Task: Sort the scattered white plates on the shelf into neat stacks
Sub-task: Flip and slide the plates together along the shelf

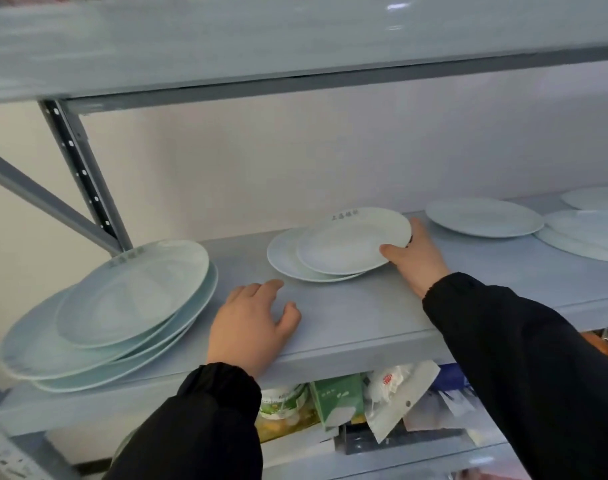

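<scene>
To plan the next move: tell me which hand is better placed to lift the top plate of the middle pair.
Right, probably. The right hand grips the rim of the top plate, thumb over its edge. The left hand rests open on the shelf, holding nothing.

The grey print (pixel 345 213) on the far rim of the upper plate (pixel 352 240) is too blurred to read. This plate covers most of the plate beneath (pixel 281 259), and its right rim hides part of the fingers of the right hand (pixel 416 261). Far right of it, the overlapping plates (pixel 586 233) are cut by the picture's edge. Left of it, the stack (pixel 122 306) shows only the rims of its lower plates.
</scene>
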A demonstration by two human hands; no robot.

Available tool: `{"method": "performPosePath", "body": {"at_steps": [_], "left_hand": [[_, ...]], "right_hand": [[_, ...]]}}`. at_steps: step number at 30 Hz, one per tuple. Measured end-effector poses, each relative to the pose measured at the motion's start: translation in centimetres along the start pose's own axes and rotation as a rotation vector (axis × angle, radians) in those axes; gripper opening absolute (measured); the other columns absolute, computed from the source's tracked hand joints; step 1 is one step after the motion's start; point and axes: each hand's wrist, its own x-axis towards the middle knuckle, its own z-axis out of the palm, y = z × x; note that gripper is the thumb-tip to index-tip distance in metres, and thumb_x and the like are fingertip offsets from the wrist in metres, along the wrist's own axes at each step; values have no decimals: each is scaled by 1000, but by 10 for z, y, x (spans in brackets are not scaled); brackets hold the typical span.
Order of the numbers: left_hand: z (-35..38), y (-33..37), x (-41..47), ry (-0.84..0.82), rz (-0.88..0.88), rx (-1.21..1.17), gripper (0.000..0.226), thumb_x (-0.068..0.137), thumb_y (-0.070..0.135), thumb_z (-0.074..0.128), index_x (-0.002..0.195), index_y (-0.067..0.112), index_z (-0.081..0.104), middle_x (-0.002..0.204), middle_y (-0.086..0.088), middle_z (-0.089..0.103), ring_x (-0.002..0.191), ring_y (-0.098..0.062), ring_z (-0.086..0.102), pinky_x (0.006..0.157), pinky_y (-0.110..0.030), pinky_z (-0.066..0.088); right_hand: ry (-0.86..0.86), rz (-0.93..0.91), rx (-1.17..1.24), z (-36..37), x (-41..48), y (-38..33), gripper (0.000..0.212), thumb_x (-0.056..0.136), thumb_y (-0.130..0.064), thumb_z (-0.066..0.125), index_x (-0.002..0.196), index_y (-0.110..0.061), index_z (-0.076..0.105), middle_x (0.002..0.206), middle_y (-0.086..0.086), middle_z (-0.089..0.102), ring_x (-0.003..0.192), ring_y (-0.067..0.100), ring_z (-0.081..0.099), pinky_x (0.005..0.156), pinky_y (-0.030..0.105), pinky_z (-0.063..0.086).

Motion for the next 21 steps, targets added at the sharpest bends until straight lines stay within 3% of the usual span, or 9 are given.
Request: {"method": "performPosePath", "body": {"at_steps": [4,7,12,17,21], "left_hand": [[1,-1,0,18,0,1,55,85,51,41,129,25,58,105,7,65,106,-17,53,84,-31,46],[2,-1,0,19,-4,-2,54,85,51,42,130,26,58,105,8,65,107,-16,53,84,-30,45],[2,-1,0,25,-12,-12,53,85,51,42,129,26,58,105,9,65,106,-15,53,84,-30,45],[2,-2,0,28,-20,-18,53,85,50,43,129,25,58,105,8,65,106,-16,52,84,-31,45],[1,-1,-1,36,-19,-12,52,85,50,43,129,26,58,104,8,65,106,-16,53,85,-31,45]], "right_hand": [[-44,-12,-54,0,1,3,56,83,-16,71,135,-22,49,121,-7,63,110,13,59,95,31,48],[-38,10,-60,-1,3,5,61,82,-13,67,140,-21,48,122,-7,63,109,12,60,98,32,48],[-17,17,-16,-2,3,2,51,84,-6,62,132,-24,55,107,-19,64,92,-10,58,73,11,44],[-20,28,2,-2,4,4,54,83,-8,63,133,-24,54,111,-17,64,100,-4,59,78,16,45],[-39,46,-26,-3,6,6,62,77,-20,66,137,-24,51,119,-10,65,105,5,61,93,28,50]]}}
